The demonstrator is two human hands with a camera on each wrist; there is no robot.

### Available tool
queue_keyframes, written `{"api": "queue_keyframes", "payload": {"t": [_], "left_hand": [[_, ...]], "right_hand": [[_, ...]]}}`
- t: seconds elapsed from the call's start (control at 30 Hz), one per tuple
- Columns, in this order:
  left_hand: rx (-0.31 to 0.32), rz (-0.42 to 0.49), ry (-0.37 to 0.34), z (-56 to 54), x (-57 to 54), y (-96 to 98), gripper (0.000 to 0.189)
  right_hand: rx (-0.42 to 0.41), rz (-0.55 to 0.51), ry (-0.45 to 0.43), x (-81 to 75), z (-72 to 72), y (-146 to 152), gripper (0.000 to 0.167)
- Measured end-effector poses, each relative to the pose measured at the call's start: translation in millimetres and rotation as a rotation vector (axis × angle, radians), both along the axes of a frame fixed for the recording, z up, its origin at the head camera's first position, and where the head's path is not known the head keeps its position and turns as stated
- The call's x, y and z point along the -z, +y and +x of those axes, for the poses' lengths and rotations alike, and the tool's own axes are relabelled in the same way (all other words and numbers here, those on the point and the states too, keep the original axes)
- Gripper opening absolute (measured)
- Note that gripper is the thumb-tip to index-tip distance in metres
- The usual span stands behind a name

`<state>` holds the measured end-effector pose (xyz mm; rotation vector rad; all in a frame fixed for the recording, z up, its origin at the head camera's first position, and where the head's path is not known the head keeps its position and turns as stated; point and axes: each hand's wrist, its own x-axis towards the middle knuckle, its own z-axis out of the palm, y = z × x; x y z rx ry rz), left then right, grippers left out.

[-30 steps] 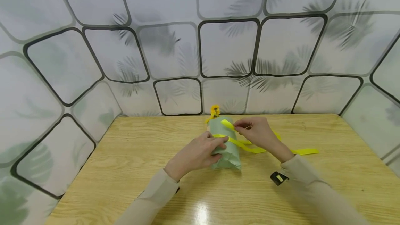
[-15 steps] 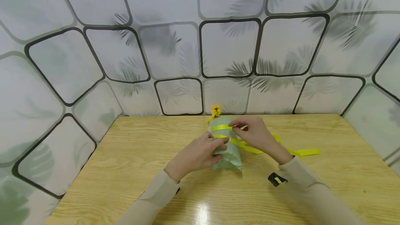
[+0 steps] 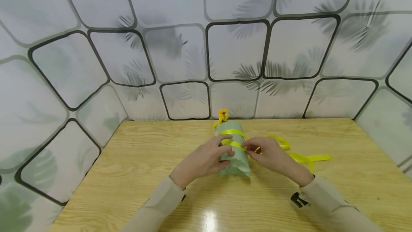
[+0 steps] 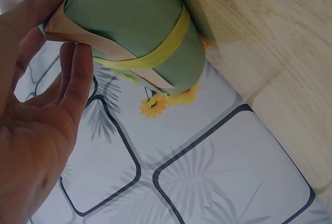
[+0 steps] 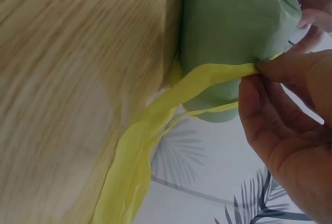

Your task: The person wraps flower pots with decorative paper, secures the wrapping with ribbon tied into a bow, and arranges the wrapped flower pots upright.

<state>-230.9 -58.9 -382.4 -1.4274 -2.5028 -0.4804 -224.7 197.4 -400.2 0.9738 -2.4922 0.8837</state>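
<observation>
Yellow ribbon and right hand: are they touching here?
Touching. The right wrist view shows it plainly: the right hand pinches the yellow ribbon between thumb and fingers.

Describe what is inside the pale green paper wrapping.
Yellow, many-petalled flowers show at the far end of the pale green paper wrapping; whatever lies deeper inside is covered by it and cannot be seen.

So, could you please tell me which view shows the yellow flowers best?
The left wrist view, where the yellow flowers appear largest, petals visible. The head view shows them small, at the far end of the green wrapping; I see none in the right wrist view.
</observation>
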Motion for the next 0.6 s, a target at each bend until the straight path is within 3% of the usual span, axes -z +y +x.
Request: {"api": "queue_keyframes", "payload": {"t": [0.17, 0.43, 0.6], "left_hand": [[-0.007, 0.006, -0.054, 0.1, 0.1, -1.4, 0.017], [0.000, -0.001, -0.034, -1.2, 0.8, -2.1, 0.020], [-0.003, -0.011, -0.015, -1.2, 0.5, -1.4, 0.021]], "right_hand": [[0.007, 0.001, 0.029, -1.5, 2.5, 10.3, 0.025], [0.114, 0.061, 0.093, -2.6, 6.4, 35.5, 0.027], [0.017, 0.039, 0.170, 1.0, 9.7, 21.9, 0.036]]}}
